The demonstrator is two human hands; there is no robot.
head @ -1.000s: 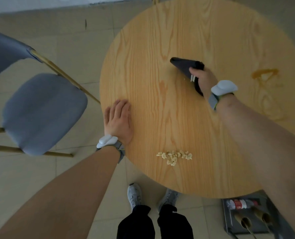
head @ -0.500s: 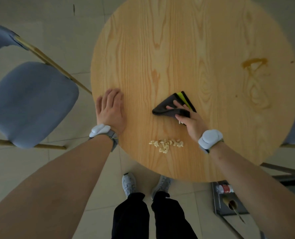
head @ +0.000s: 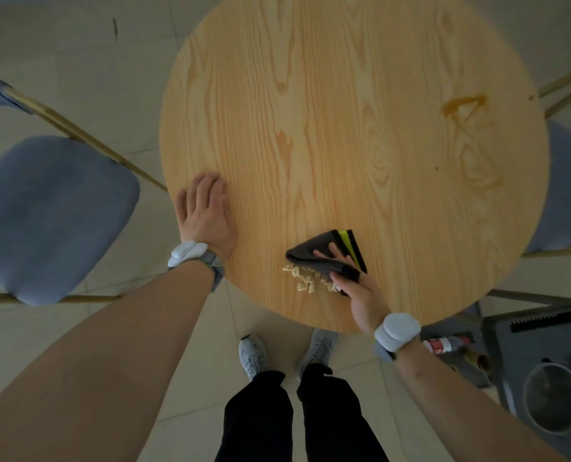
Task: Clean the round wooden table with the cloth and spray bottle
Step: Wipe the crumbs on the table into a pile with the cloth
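Observation:
The round wooden table [head: 344, 111] fills the upper middle of the head view. My right hand [head: 360, 295] grips a folded dark grey cloth [head: 310, 261] with a yellow-green stripe and holds it down on the table near the front edge. The cloth's near edge touches and partly covers a small heap of pale crumbs [head: 305, 278]. A brown ring-shaped stain [head: 464, 105] marks the table's far right. My left hand [head: 205, 211] rests flat on the left rim, fingers straight. No spray bottle is plainly in view.
A blue padded chair [head: 50, 211] stands left of the table, another blue chair [head: 567, 195] at the right. On the floor at lower right sits a grey caddy [head: 510, 331] with a red-labelled bottle [head: 440, 345] and a round container [head: 554, 398]. My feet stand below the table's front edge.
My right hand has dragged the cloth from the table's middle toward me until it reached the crumbs. My left hand has stayed on the rim.

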